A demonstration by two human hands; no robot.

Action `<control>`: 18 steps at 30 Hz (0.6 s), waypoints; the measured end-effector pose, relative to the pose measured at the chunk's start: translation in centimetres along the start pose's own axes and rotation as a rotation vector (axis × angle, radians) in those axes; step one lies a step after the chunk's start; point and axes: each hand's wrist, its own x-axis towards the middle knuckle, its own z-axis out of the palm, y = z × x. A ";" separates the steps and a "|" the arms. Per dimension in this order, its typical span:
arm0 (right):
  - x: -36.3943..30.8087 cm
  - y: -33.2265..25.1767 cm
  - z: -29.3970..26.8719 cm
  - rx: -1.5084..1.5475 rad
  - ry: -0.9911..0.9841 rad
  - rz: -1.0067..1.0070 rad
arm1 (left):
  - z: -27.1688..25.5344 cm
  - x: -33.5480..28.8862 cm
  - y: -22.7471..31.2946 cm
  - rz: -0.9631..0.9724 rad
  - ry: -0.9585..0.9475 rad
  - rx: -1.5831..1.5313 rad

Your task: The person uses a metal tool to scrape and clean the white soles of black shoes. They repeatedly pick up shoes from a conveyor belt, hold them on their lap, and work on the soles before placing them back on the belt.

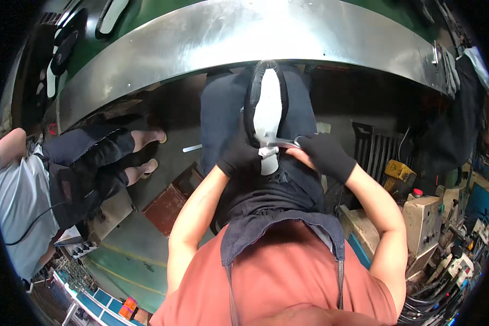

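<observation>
One left hand [238, 155], dark glove, sits at the heel end: fingers curled in, mostly hidden, can't tell what I've got in them. Next, the shoe [269, 98]: bottom up along the legs [300, 106], toe pointing at the metal bench edge [201, 46]. Done, I'd judge: black edging sits round the white bottom at toe and sides. Left, I'd judge: the heel end, where the tool is; finish there unreadable, blurred. Right hand [326, 156]: fingers closed round a metal hand tool [282, 143], its tip over the heel.

Surroundings, left to right: another person [24, 190], clear of my arms; a red-brown box [168, 204] on the floor; a pale strip [192, 148] near the legs; a yellow box [399, 170]; a control box [424, 217] with a red button [417, 192]. In the way: bench edge just ahead of the toe, plus my left hand covering part of the heel.
</observation>
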 end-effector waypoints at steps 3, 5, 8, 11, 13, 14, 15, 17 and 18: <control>-3.2 -0.8 0.9 0.389 0.051 0.409 | 0.0 -0.1 0.8 0.044 0.021 0.008; -4.1 -1.4 3.3 0.703 0.149 0.731 | 0.2 0.1 2.4 0.106 0.110 0.060; -4.3 -1.0 6.4 0.945 0.328 0.941 | -0.9 1.9 5.0 0.141 0.143 0.041; -4.2 -0.6 5.7 0.862 0.293 0.780 | -2.2 6.7 10.6 0.121 0.035 -0.425; -3.6 -1.2 4.7 0.805 0.230 0.722 | -3.8 11.8 16.3 0.174 -0.020 -0.703; -3.5 -1.2 4.5 0.805 0.226 0.710 | -4.4 14.4 17.5 0.345 0.134 -0.702; -3.4 -1.1 4.3 0.805 0.224 0.698 | -5.0 17.0 18.8 0.508 0.291 -0.681; -2.7 -1.6 2.8 0.760 0.203 0.710 | -4.3 17.6 18.8 0.652 0.267 -0.415; -2.7 -1.4 2.8 0.774 0.219 0.731 | -3.6 17.7 17.4 0.754 0.224 -0.151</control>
